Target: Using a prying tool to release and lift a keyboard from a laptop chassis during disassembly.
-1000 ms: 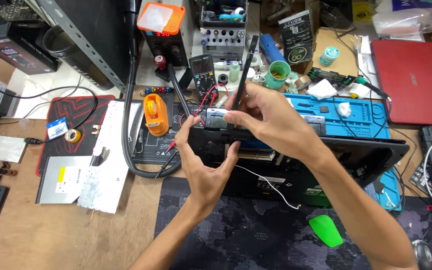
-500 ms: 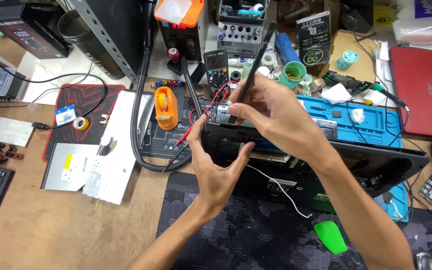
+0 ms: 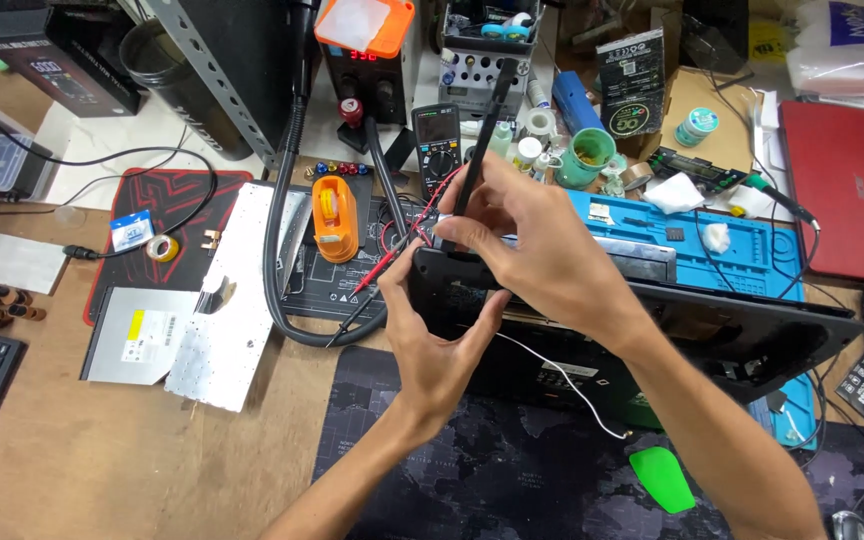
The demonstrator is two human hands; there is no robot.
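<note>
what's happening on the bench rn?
A person is working on a black laptop shell tilted up over a blue repair mat. The left hand grips the shell's corner from below. The right hand holds a long black tool with its lower end at that same corner. A thin white cable trails from the shell onto the dark desk mat. A green pick lies on that mat, and a metal keyboard plate sits off to the left.

Bare tabletop (image 3: 72, 460) lies open at the near left, and the dark mat (image 3: 492, 470) in front is mostly free. Behind the laptop shell (image 3: 652, 330), meter (image 3: 439, 140), cup (image 3: 584, 158) and tape holder (image 3: 336, 215) crowd the way; a hose (image 3: 277, 240) loops left.
</note>
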